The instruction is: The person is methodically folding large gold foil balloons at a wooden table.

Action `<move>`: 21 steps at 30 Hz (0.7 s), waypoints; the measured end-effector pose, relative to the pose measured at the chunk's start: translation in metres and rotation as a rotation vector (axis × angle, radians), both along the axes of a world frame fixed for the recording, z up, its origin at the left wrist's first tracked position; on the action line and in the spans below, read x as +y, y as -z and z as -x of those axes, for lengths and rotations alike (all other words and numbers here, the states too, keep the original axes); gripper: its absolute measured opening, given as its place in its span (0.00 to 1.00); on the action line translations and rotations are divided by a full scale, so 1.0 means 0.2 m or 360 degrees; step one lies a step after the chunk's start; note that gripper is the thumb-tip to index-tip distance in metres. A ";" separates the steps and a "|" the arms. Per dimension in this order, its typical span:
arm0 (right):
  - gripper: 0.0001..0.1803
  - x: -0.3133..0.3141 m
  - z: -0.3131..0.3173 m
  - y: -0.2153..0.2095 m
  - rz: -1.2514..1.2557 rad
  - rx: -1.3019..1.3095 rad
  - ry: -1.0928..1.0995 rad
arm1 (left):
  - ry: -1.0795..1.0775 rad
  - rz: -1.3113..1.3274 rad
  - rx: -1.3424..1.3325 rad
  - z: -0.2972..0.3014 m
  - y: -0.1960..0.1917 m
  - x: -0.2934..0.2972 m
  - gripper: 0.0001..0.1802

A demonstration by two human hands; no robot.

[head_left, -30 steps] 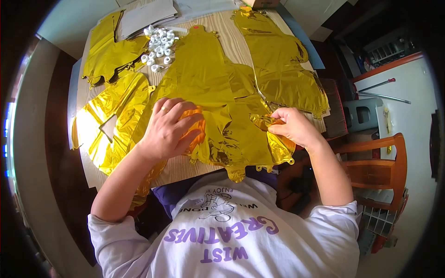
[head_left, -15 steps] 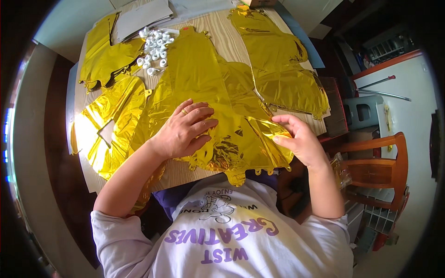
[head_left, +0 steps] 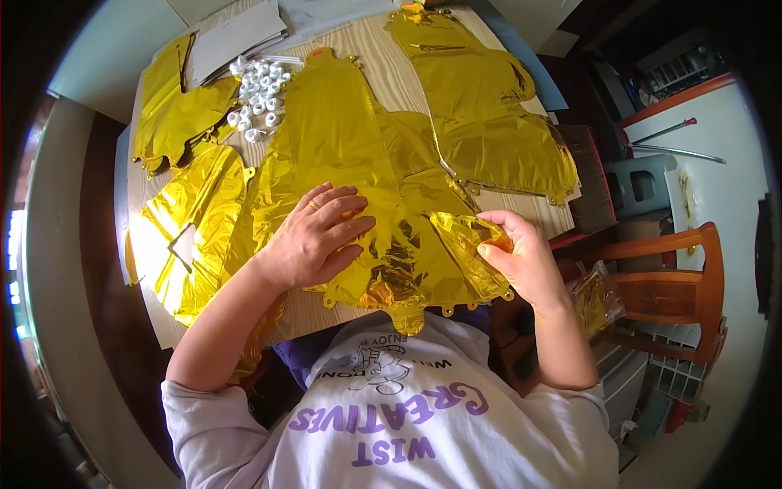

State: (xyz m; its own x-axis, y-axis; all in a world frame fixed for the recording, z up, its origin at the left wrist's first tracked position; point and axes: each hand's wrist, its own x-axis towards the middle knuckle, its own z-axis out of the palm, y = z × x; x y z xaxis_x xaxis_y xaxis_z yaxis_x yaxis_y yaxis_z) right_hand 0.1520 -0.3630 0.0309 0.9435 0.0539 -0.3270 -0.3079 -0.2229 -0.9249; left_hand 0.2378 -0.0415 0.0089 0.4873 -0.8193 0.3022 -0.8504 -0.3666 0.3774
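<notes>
Across the wood-grain tabletop (head_left: 384, 50), seen from the head camera, an uninflated gold foil balloon (head_left: 342, 138) lies flat in the middle, its tabbed lower edge at the side nearest the person, probably so that both hands reach it easily. The left hand (head_left: 314, 236) is palm down over its left part, fingers loosely spread and gripping nothing; it seems to steady the slippery film, though whether it presses or only hovers I cannot tell. The right hand (head_left: 521, 257) pinches a raised, crinkled fold at the balloon's right side between thumb and fingers, a light hold that suits thin foil. Small white rolls (head_left: 262, 85), perhaps ribbon, are heaped beyond the left hand, beside grey-white sheets (head_left: 236, 41). More gold foil pieces lie left (head_left: 199, 200) and right (head_left: 472, 98), apparently spread out to stay flat.
</notes>
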 end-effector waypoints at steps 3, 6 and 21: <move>0.20 0.00 -0.01 0.00 0.0058 -0.0050 0.0008 | 0.0001 0.0014 -0.0005 0.00 0.00 -0.01 0.24; 0.20 0.00 -0.01 0.00 0.0067 -0.0132 0.0041 | 0.0003 0.0036 -0.0013 0.00 0.00 -0.01 0.24; 0.18 0.37 0.00 -0.11 -0.0053 -0.0528 0.0003 | -0.0035 0.0079 -0.0039 0.01 0.02 -0.01 0.25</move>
